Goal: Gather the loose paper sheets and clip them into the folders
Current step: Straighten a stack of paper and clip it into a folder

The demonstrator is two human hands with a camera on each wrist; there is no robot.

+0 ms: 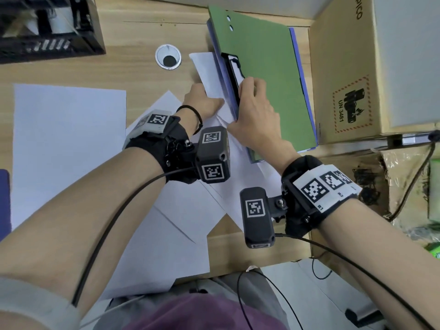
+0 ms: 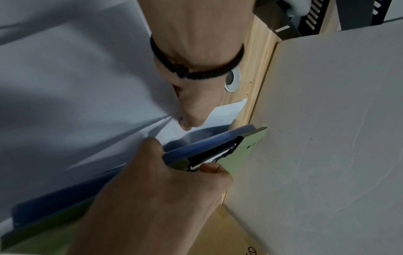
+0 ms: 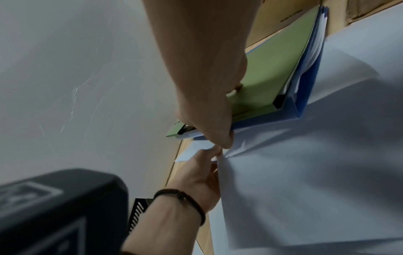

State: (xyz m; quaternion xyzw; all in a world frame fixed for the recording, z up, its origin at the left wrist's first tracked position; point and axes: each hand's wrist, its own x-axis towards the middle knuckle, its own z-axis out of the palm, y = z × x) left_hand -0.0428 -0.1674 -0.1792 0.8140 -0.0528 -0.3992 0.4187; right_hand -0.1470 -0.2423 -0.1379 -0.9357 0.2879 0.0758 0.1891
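Risk of creasing: left hand point(image 1: 204, 101) pinching white paper sheets point(image 1: 209, 75) beside blue-backed green folder point(image 1: 266, 75), right hand point(image 1: 256, 108) gripping its black spring clip point(image 1: 232, 72), liable to snap early.

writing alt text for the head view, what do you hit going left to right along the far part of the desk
black mesh organizer → round cable grommet → white sheet held by the left hand → black clip → green folder → cardboard box
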